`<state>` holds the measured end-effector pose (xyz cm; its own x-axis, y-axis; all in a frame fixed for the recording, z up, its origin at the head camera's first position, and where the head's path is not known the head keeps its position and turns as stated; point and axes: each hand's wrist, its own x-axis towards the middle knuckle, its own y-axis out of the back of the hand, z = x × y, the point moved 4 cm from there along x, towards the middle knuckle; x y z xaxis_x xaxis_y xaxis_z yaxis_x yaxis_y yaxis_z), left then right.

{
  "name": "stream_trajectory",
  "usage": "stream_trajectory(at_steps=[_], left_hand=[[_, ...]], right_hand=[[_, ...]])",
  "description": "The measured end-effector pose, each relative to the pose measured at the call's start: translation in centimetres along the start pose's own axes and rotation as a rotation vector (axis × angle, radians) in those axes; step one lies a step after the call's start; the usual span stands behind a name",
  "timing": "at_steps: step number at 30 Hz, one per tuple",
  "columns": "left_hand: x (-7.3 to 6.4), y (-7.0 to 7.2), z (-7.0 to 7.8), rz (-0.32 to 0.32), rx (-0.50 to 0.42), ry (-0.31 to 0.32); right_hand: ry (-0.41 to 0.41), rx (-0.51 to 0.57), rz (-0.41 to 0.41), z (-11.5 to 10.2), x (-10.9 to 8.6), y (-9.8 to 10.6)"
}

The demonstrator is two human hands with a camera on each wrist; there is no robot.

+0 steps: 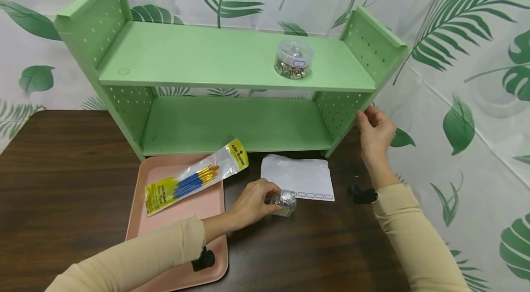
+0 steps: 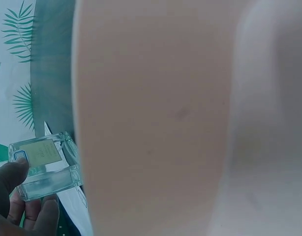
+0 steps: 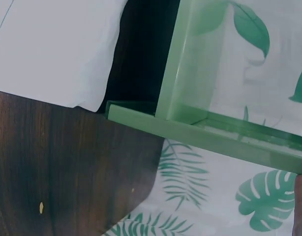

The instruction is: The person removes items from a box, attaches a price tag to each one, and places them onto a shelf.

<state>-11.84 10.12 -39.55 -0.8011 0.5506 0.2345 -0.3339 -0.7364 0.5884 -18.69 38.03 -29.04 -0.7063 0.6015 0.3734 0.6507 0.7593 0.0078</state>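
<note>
In the head view my left hand (image 1: 254, 204) grips a small clear glass bottle (image 1: 286, 204) with a silvery top, low over the table. The left wrist view shows the bottle (image 2: 45, 164) tilted between thumb and fingers, with a pale label on its side. My right hand (image 1: 377, 133) holds the front edge of the green shelf's right side panel (image 1: 349, 115), thumb and fingers at that edge. Just a sliver of the right hand (image 3: 301, 204) appears in the right wrist view. On the upper board (image 1: 198, 57) sits a clear round tub (image 1: 294, 60) of small metallic pieces.
A pink tray (image 1: 182, 237) lies left of the bottle, with a packet of artist brushes (image 1: 196, 177) across it. White paper (image 1: 298, 174) with a row of small printed boxes lies before the shelf. Leaf-patterned wall covering (image 1: 476, 122) stands close on the right.
</note>
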Motion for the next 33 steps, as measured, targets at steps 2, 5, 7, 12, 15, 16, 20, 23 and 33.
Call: stream_trajectory(at_steps=[2, 5, 7, 12, 15, 16, 20, 23, 33], left_hand=[[0.0, -0.1, 0.0, -0.007, -0.008, -0.008], [0.1, -0.3, 0.1, -0.018, -0.01, -0.021], [0.0, -0.3, 0.2, -0.022, -0.006, -0.021], [-0.1, 0.3, 0.4, -0.025, -0.005, -0.03], [-0.2, 1.0, 0.8, -0.024, -0.013, -0.057], [-0.2, 1.3, 1.0, -0.024, -0.017, -0.067], [-0.5, 3.1, 1.7, -0.017, -0.034, -0.097], [-0.6, 4.9, 2.4, -0.012, -0.047, -0.096], [-0.3, 13.3, 5.8, 0.059, -0.12, -0.11]], right_hand=[[0.005, -0.016, 0.01, 0.0, 0.0, 0.2], [0.014, -0.044, 0.023, 0.0, 0.0, 0.5], [0.005, -0.049, 0.022, 0.1, 0.0, 0.6], [-0.01, -0.051, 0.018, 0.3, 0.0, 0.4], [-0.005, -0.042, 0.021, 0.2, 0.0, 0.1], [-0.001, -0.048, 0.021, 0.2, -0.1, 0.0], [0.0, -0.069, 0.013, 0.0, -0.2, -0.3], [-0.001, -0.085, 0.013, 0.0, -0.2, -0.5], [0.014, -0.109, 0.01, 0.1, -0.2, -0.2]])
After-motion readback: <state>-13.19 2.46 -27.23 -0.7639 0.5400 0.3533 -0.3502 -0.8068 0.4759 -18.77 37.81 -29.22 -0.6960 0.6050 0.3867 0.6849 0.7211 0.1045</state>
